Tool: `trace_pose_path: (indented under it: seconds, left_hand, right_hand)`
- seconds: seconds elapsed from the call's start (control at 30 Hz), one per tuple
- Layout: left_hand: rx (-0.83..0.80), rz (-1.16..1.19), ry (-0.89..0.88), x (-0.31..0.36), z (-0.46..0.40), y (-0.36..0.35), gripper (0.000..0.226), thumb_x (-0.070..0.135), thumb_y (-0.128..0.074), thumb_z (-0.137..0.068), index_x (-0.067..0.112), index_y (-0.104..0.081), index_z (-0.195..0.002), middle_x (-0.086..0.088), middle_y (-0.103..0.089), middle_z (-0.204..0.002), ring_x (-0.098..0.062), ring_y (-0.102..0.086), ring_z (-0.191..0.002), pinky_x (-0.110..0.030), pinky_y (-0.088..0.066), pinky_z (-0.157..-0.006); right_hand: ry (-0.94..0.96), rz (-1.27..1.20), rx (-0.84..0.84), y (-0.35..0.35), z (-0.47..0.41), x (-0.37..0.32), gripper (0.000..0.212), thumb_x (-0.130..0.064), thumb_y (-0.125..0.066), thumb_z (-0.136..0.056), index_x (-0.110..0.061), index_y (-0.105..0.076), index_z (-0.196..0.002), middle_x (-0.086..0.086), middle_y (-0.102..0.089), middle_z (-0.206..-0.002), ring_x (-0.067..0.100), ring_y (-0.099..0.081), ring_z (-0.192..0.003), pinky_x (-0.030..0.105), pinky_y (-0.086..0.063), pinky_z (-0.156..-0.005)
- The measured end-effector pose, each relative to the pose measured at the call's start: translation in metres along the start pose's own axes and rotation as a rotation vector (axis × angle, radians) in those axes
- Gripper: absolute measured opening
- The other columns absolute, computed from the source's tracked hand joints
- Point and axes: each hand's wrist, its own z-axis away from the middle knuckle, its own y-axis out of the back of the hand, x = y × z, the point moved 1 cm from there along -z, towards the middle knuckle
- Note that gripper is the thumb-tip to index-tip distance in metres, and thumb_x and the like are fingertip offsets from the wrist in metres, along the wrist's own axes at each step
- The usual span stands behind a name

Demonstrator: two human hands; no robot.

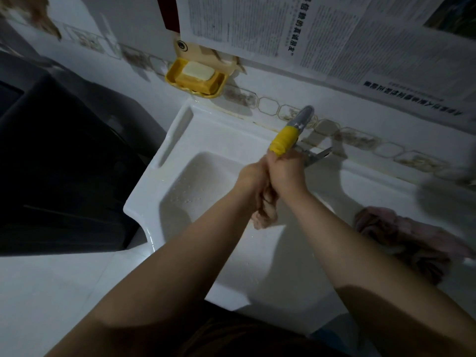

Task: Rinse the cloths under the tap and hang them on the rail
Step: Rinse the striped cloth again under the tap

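Both hands meet over the white ceramic sink basin point(206, 176), just below the grey metal tap with yellow tape wound round its spout point(286, 139). The left hand point(251, 176) and the right hand point(286, 173) press side by side, each grip clenched round the same twisted pale pinkish-beige cloth point(265, 210); its wrung, rope-like tail hangs down from between the palms above the basin floor. Whether water runs from the tap cannot be told. A second crumpled dusty-pink cloth point(401, 235) lies heaped on the white surface point(373, 186) right of the basin, well apart from the hands. On the tiled wall behind the sink's left corner, a yellow plastic soap dish point(197, 85) holds a pale rectangular bar of soap point(197, 70). Sheets of printed newspaper point(309, 29) cover the wall above the tap. A dark, bulky object point(64, 163) stands left of the sink; what it is cannot be told
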Motion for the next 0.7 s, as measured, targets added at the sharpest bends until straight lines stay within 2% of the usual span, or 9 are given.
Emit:
trace_pose_path:
  seconds: [0.1, 0.17, 0.23, 0.3, 0.4, 0.5, 0.57, 0.6, 0.7]
  left_hand:
    - [-0.024, 0.034, 0.003, 0.000, -0.006, 0.013, 0.041, 0.032, -0.038, -0.102, 0.016, -0.048, -0.066, 0.006, -0.051, -0.035, -0.010, -0.052, -0.032, -0.017, -0.044, -0.036]
    - [-0.074, -0.050, 0.027, 0.000, 0.002, 0.007, 0.055, 0.034, -0.036, -0.103, 0.014, -0.048, -0.053, -0.004, -0.045, -0.032, -0.021, -0.046, -0.029, -0.026, -0.042, -0.037]
    - [-0.088, -0.079, 0.019, -0.004, 0.003, -0.001, 0.062, 0.038, -0.040, -0.102, 0.010, -0.049, -0.047, -0.010, -0.043, -0.035, -0.023, -0.044, -0.034, -0.031, -0.042, -0.046]
    - [-0.057, -0.050, -0.014, 0.002, 0.006, 0.000, 0.053, 0.034, -0.041, -0.102, 0.010, -0.048, -0.056, -0.003, -0.045, -0.032, -0.019, -0.046, -0.039, -0.023, -0.041, -0.043]
    - [-0.096, 0.056, -0.018, 0.006, 0.002, 0.009, 0.035, 0.032, -0.038, -0.102, 0.018, -0.048, -0.071, 0.010, -0.052, -0.035, -0.014, -0.049, -0.055, -0.028, -0.043, -0.050]
    - [-0.205, -0.101, -0.031, 0.003, 0.003, 0.012, 0.034, 0.038, -0.043, -0.101, 0.018, -0.059, -0.078, 0.004, -0.065, -0.059, -0.012, -0.060, -0.060, -0.025, -0.052, -0.060]
    - [-0.240, -0.188, -0.077, 0.007, 0.002, 0.021, 0.039, 0.042, -0.047, -0.099, 0.013, -0.066, -0.081, -0.006, -0.068, -0.074, -0.017, -0.064, -0.070, -0.028, -0.054, -0.071]
    - [-0.279, -0.194, -0.082, 0.012, 0.003, 0.027, 0.039, 0.042, -0.046, -0.099, 0.012, -0.068, -0.084, -0.008, -0.070, -0.078, -0.018, -0.066, -0.073, -0.028, -0.055, -0.073]
    - [-0.487, -0.166, -0.052, 0.026, -0.001, 0.051, 0.034, 0.033, -0.043, -0.102, 0.007, -0.065, -0.096, -0.010, -0.070, -0.082, -0.018, -0.068, -0.071, -0.025, -0.056, -0.063]
  right_hand:
    - [0.208, 0.012, -0.028, -0.008, 0.023, -0.003, 0.040, -0.034, -0.046, -0.096, -0.016, -0.046, -0.060, 0.016, -0.059, -0.069, 0.031, -0.059, -0.072, 0.035, -0.041, -0.064]
    - [0.084, 0.082, -0.025, -0.004, 0.006, 0.004, 0.032, -0.028, -0.046, -0.096, -0.009, -0.060, -0.073, 0.021, -0.064, -0.083, 0.033, -0.061, -0.082, 0.036, -0.045, -0.070]
    - [-0.033, 0.051, -0.009, 0.002, -0.017, 0.012, 0.023, -0.026, -0.046, -0.090, -0.010, -0.061, -0.083, 0.021, -0.064, -0.091, 0.036, -0.062, -0.091, 0.040, -0.049, -0.076]
    - [0.026, 0.064, 0.036, 0.000, -0.009, 0.008, 0.024, -0.032, -0.047, -0.089, -0.014, -0.057, -0.076, 0.018, -0.065, -0.085, 0.037, -0.063, -0.087, 0.039, -0.048, -0.070]
    - [0.268, 0.020, 0.043, -0.009, 0.025, 0.004, 0.039, -0.038, -0.046, -0.092, -0.013, -0.056, -0.064, 0.020, -0.062, -0.068, 0.036, -0.061, -0.069, 0.041, -0.048, -0.063]
    - [0.151, 0.026, 0.048, 0.005, 0.004, 0.014, 0.031, -0.036, -0.050, -0.090, -0.017, -0.050, -0.066, 0.018, -0.063, -0.072, 0.033, -0.061, -0.073, 0.036, -0.046, -0.066]
    - [0.011, -0.044, -0.076, 0.015, -0.014, 0.023, 0.022, -0.035, -0.051, -0.091, -0.019, -0.054, -0.076, 0.009, -0.063, -0.082, 0.029, -0.061, -0.085, 0.031, -0.044, -0.074]
    - [-0.038, -0.088, -0.194, 0.017, -0.018, 0.027, 0.026, -0.041, -0.050, -0.092, -0.019, -0.057, -0.080, 0.005, -0.064, -0.084, 0.026, -0.062, -0.087, 0.031, -0.045, -0.077]
    - [-0.095, -0.055, -0.576, 0.022, -0.006, 0.031, 0.054, -0.068, -0.046, -0.082, -0.019, -0.068, -0.079, -0.003, -0.070, -0.081, 0.015, -0.067, -0.080, 0.028, -0.051, -0.074]
